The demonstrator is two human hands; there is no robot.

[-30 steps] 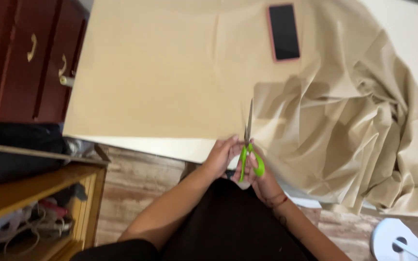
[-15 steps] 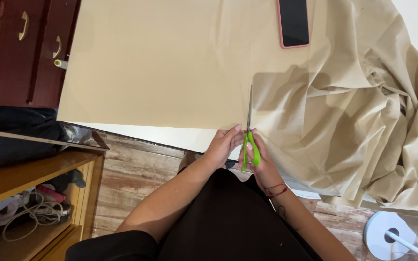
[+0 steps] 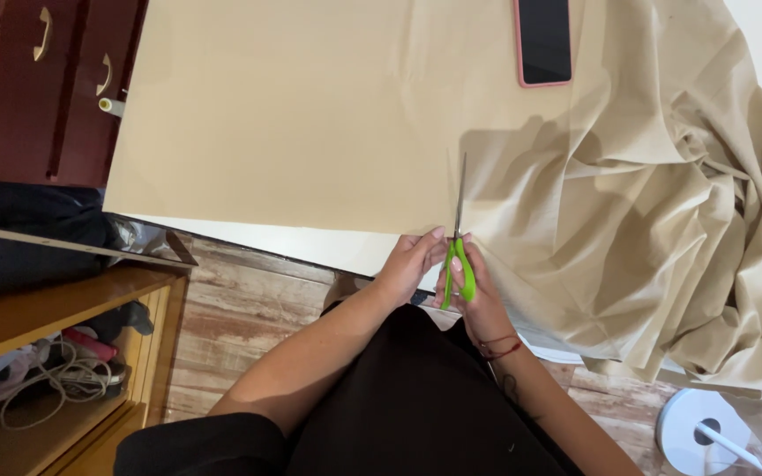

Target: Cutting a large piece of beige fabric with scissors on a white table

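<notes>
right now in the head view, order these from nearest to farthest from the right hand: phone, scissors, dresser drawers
1. Scissors: green handles held in the right hand, blades pointing up the cloth.
2. Phone: pink-edged, at the top, lying on the cloth.
3. Dresser drawers: dark red, far upper left.

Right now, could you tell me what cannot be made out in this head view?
- Right hand palm and scissors handle loops: hidden by its fingers.
- Phone: top cut off by the frame edge.
- Beige fabric under the folds: hidden.
- Cable tangle on the shelf: too small to tell.
</notes>
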